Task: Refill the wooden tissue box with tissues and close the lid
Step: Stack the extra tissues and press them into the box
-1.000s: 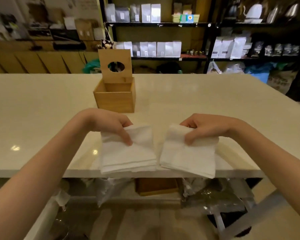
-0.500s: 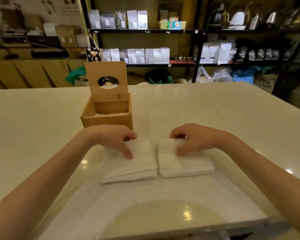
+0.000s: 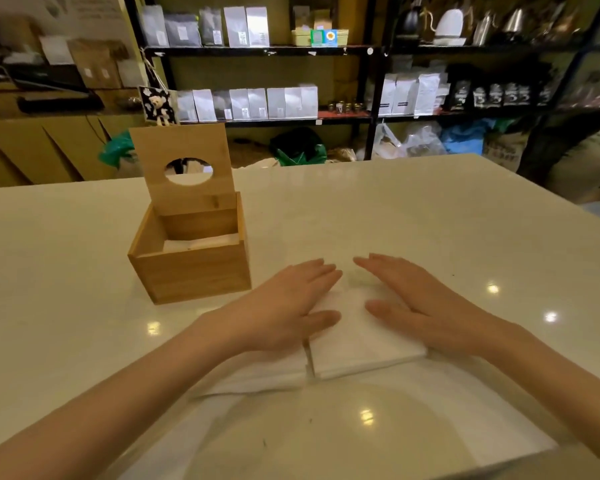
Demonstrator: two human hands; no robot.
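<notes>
The wooden tissue box point(image 3: 194, 275) stands on the white table, to the left of my hands. Its lid point(image 3: 182, 147), with a round hole, is tipped up at the back, and a few white tissues lie inside. Two stacks of white tissues lie side by side near me: the left stack point(image 3: 257, 375) and the right stack point(image 3: 354, 348). My left hand point(image 3: 288, 306) lies flat on the left stack with its fingers spread. My right hand point(image 3: 420, 306) lies flat on the right stack the same way. Neither hand grips anything.
The white table point(image 3: 430, 230) stretches wide to the right and far side; its near edge runs at the bottom right. Behind it stand black shelves point(image 3: 264, 50) with bags and kettles, and wooden cabinets on the left.
The two stacks were pinched at the table's near edge, then set down further in. My fingers have let go and now lie flat on top of them.
</notes>
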